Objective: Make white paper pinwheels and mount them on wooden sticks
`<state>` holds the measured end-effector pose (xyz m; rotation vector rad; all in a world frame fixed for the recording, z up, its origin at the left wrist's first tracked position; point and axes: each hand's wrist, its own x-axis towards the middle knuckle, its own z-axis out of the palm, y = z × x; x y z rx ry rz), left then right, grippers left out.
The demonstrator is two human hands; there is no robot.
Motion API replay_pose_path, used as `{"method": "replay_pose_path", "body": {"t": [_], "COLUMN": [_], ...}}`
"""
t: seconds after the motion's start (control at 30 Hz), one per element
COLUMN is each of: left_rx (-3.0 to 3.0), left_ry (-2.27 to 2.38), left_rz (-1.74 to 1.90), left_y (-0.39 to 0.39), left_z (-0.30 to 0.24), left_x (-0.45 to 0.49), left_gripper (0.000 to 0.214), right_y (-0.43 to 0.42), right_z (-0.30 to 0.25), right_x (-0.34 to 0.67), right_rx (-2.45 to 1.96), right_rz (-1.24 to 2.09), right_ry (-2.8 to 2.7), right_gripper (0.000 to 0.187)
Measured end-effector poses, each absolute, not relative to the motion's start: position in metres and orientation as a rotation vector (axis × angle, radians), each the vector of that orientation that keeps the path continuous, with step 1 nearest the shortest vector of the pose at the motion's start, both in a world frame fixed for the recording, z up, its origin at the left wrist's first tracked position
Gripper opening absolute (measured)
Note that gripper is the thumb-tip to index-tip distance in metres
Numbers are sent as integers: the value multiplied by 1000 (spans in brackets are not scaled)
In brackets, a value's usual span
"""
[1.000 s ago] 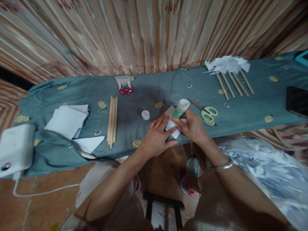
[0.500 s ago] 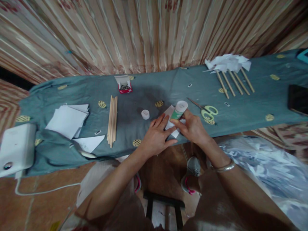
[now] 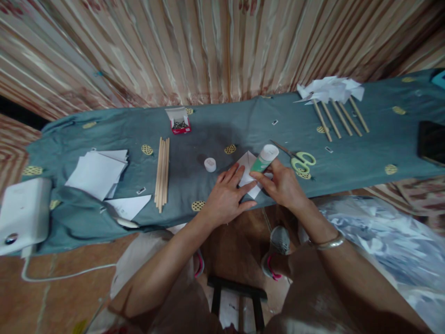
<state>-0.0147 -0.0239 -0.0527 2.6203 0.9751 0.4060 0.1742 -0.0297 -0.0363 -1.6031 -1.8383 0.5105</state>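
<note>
A green-and-white glue stick is gripped in my right hand, tilted with its lower end against a small white piece of paper. My left hand lies flat on that paper's left side, fingers spread, pressing it to the cloth. The end of the glue stick touching the paper is hidden. Left of the paper stands the white glue cap. Scissors with light green handles lie just beyond my right hand.
A green cloth covers the long table. On it are wooden sticks, a paper stack, a red box of small metal pieces, paper pinwheels on sticks, a white device and a dark phone-like object.
My right hand has shifted slightly right with the glue stick, which now leans more. More of the paper shows between my hands. My left hand stays in place.
</note>
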Motion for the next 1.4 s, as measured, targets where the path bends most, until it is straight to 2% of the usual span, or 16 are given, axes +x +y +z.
{"method": "replay_pose_path", "body": {"t": [0.33, 1.07, 1.27, 1.4], "left_rx": [2622, 2622, 2621, 2628], "left_ry": [972, 990, 988, 973], "left_rz": [402, 388, 392, 400], "left_y": [-24, -25, -24, -24], "left_z": [-52, -50, -51, -51], "left_x": [-14, -13, -13, -14], "left_gripper": [54, 51, 53, 54], "right_y": [-23, -21, -23, -19], "right_z": [-38, -36, -35, -41], "right_x": [175, 164, 170, 178], "right_rx": [-1611, -1581, -1583, -1613], "right_rz": [500, 447, 504, 635], "right_ry": [-1800, -1891, -1876, -1662], "right_gripper": [31, 40, 34, 31]}}
